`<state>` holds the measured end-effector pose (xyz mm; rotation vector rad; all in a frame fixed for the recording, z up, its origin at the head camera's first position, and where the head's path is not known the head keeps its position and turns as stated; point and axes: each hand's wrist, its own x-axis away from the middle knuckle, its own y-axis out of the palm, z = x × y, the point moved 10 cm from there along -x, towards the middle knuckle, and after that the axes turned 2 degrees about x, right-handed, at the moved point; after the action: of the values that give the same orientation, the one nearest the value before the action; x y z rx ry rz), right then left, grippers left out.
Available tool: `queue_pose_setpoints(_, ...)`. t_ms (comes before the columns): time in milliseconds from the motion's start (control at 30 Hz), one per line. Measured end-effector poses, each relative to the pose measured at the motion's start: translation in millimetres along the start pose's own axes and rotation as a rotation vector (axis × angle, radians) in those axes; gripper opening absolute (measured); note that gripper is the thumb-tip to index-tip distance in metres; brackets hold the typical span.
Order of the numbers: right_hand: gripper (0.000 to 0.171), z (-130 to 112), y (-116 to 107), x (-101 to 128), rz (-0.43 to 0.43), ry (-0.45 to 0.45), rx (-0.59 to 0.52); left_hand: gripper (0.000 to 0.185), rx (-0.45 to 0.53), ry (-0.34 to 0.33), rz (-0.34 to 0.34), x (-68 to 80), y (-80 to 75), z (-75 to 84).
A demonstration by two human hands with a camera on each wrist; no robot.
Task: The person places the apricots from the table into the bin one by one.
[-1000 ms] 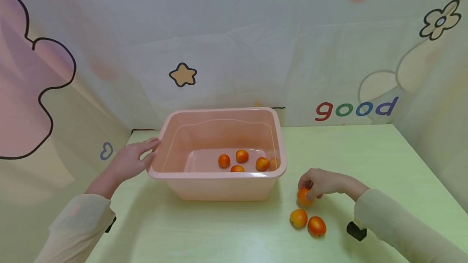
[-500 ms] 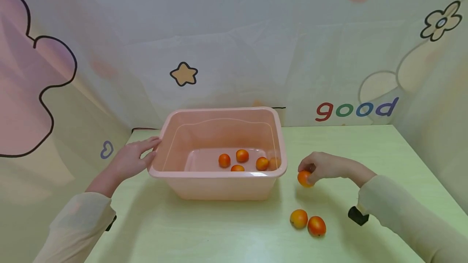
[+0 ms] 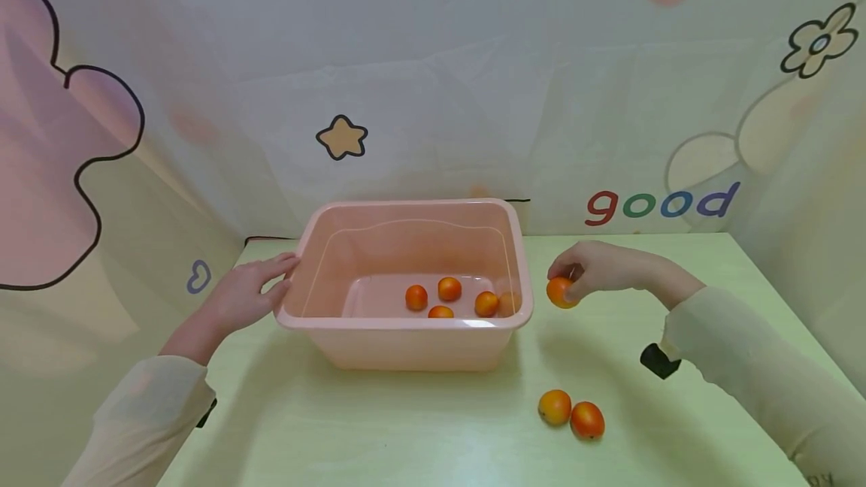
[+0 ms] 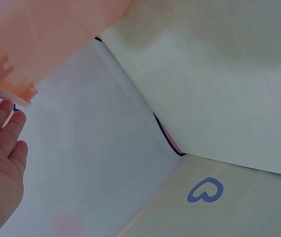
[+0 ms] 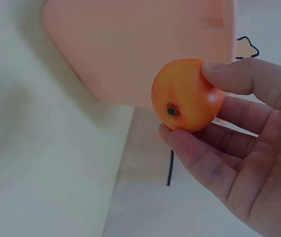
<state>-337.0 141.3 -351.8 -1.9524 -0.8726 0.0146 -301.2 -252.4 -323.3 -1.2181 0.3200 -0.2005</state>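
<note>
In the head view, my right hand pinches a round orange-red fruit above the table, just right of the pink plastic tub. The right wrist view shows this fruit between thumb and fingertips, a small green stem spot facing the camera. My left hand rests with nearly straight fingers against the tub's left rim; the left wrist view has its fingertips right at that rim. Inside the tub lie several like fruits, one partly hidden by the front rim.
Two more orange-red fruits, a yellower one and a redder one, lie side by side on the pale green table at front right. A printed cloth hangs behind and at both sides.
My right hand has lifted the fruit off the table beside the other two and carried it away from me, up level with the tub's right rim. The left hand stays put.
</note>
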Motion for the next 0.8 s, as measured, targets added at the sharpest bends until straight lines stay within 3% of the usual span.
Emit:
queue_pose_setpoints(367, 0.026, -35, -40, -9, 0.04, -0.047, 0.057, 0.044, 0.004, -0.008, -0.004, -0.4, 0.8, -1.6)
queue_pose_setpoints(800, 0.022, -77, -47, -36, -0.03, -0.078, 0.089, 0.044, 0.02, -0.009, 0.004, 0.3, -1.0, -0.3)
